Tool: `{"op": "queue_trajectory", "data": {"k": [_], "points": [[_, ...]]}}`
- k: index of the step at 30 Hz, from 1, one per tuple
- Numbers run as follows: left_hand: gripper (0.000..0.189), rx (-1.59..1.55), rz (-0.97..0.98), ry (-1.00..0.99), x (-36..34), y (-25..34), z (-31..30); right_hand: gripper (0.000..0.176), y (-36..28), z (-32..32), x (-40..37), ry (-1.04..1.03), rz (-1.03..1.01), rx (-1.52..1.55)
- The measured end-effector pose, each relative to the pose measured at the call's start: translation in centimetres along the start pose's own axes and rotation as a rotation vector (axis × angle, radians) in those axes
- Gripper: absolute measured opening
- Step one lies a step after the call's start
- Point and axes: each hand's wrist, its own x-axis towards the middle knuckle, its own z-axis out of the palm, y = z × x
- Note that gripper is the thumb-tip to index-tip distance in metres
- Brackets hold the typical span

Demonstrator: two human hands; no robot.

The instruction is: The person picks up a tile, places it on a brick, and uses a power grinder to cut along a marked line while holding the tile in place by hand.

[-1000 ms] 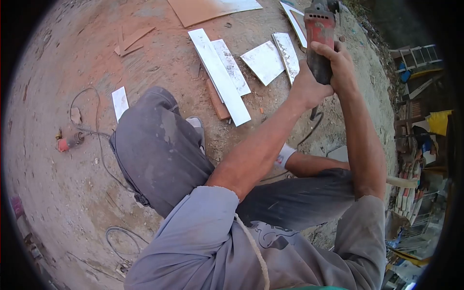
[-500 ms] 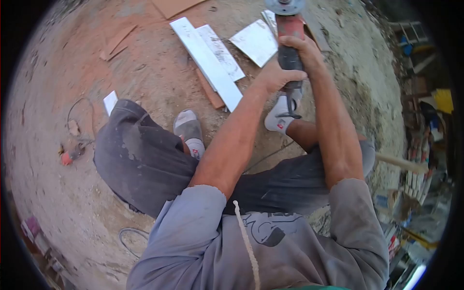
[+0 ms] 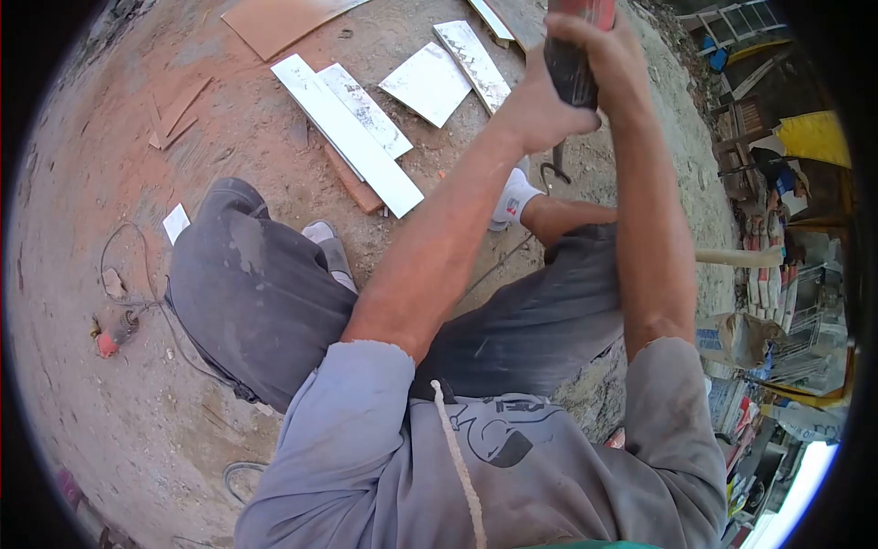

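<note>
Both hands are closed around an angle grinder [image 3: 572, 77] with a black grip and red housing, held out at the top of the view. My left hand [image 3: 540, 112] wraps the rear of the black grip. Farther forward, my right hand [image 3: 615, 57] grips near the red part. The grinder's head and disc lie beyond the top edge, out of view. Its dark cord [image 3: 556, 170] hangs below the grip. White tile pieces lie on the ground left of the grinder: a long strip [image 3: 352, 137], a broad piece [image 3: 426, 84] and a stained narrow one [image 3: 473, 66].
A reddish board [image 3: 274, 29] lies at the upper left. A second red power tool [image 3: 114, 337] rests on the dirt at left with its cable. Along the right are a wooden handle [image 3: 743, 257], a paper bag [image 3: 736, 339], a yellow sheet [image 3: 812, 139] and a person [image 3: 786, 183].
The grinder and both hands have moved up and slightly right, taking the disc out of view. The tiles and ground have shifted left in the view as the camera turned.
</note>
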Motion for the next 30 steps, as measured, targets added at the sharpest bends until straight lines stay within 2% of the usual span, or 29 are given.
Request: {"op": "queue_trajectory", "data": {"k": [1, 2, 3, 4, 5, 6, 8, 9, 10, 12, 13, 14, 16, 17, 19, 20, 22, 23, 25, 26, 28, 29, 30], "points": [[0.037, -0.043, 0.150, 0.100, 0.9, 1.3, 0.1, 0.049, -1.9, 0.0, 0.7, -0.009, -0.023, 0.049], [0.037, -0.033, 0.146, 0.108, 1.6, 3.9, -0.4, 0.048, -3.5, 0.0, 1.4, -0.022, -0.048, 0.105], [0.058, -0.020, 0.032, 0.094, 1.9, 7.1, -1.5, 0.041, -4.5, 0.0, 1.9, -0.092, -0.071, 0.159], [0.080, -0.004, -0.089, 0.084, 1.9, 8.6, -2.4, 0.041, -5.1, 0.8, 2.8, -0.032, -0.036, 0.133], [0.079, -0.044, -0.010, 0.024, 2.6, 7.9, -3.3, 0.043, -6.5, 1.4, 2.6, -0.036, -0.044, 0.017], [0.079, -0.019, -0.024, 0.044, 2.7, 7.2, -3.8, 0.045, -7.1, 2.0, 2.4, -0.044, -0.057, -0.098], [0.071, -0.139, 0.015, 0.167, 2.4, 5.1, -4.5, 0.048, -4.1, 4.1, 3.7, -0.116, -0.081, -0.022], [0.056, -0.113, -0.110, -0.056, 2.3, 4.3, -5.9, 0.050, -2.3, 5.2, 4.3, -0.158, -0.113, 0.029], [0.056, -0.104, -0.135, -0.035, 2.2, 2.5, -6.4, 0.050, -0.7, 6.4, 4.9, -0.181, -0.096, 0.048], [0.036, -0.060, -0.121, 0.309, 1.3, -2.4, -6.2, 0.053, 2.0, 8.1, 5.7, -0.264, -0.041, -0.018], [0.033, -0.165, -0.032, 0.350, 1.7, -4.2, -6.3, 0.055, 3.2, 8.9, 6.5, -0.295, -0.028, -0.062], [0.045, -0.074, -0.085, 0.274, 1.7, -6.0, -7.4, 0.062, 5.2, 10.2, 7.3, -0.390, 0.027, 0.094], [0.067, -0.170, -0.260, 0.378, 0.9, -6.2, -7.6, 0.054, 9.9, 11.4, 7.8, -0.323, -0.092, 0.017], [0.067, -0.173, -0.260, 0.389, 0.8, -6.6, -8.3, 0.054, 11.1, 11.7, 7.6, -0.334, -0.094, 0.015], [0.084, -0.557, -0.328, 0.106, 0.1, -7.2, -9.2, 0.056, 12.6, 11.4, 6.0, -0.310, 0.386, 0.387], [0.084, -0.551, -0.327, 0.097, -0.4, -7.4, -9.1, 0.056, 13.7, 11.5, 5.2, -0.302, 0.382, 0.392], [0.078, -0.623, -0.413, 0.122, -2.0, -8.1, -8.8, 0.055, 15.8, 11.8, 3.5, -0.489, 0.697, 0.703], [0.079, -0.646, -0.486, 0.040, -2.7, -8.2, -9.0, 0.055, 16.7, 11.8, 2.9, -0.478, 0.680, 0.710], [0.078, -0.648, -0.503, -0.040, -3.7, -8.7, -8.9, 0.042, 17.3, 11.3, 2.1, -0.407, 0.759, 0.685], [0.078, -0.654, -0.531, -0.110, -4.0, -8.8, -8.8, 0.042, 16.9, 10.8, 1.9, -0.411, 0.744, 0.684], [0.073, -0.642, -0.503, -0.040, -3.8, -7.6, -7.6, 0.040, 15.4, 9.8, 1.1, -0.320, 0.593, 0.534], [0.071, -0.585, -0.540, -0.007, -3.5, -7.3, -6.9, 0.041, 15.7, 9.2, 1.3, -0.287, 0.453, 0.320], [0.070, -0.527, -0.577, 0.022, -3.4, -6.6, -6.2, 0.041, 15.2, 8.9, 1.0, -0.283, 0.449, 0.322]]}}
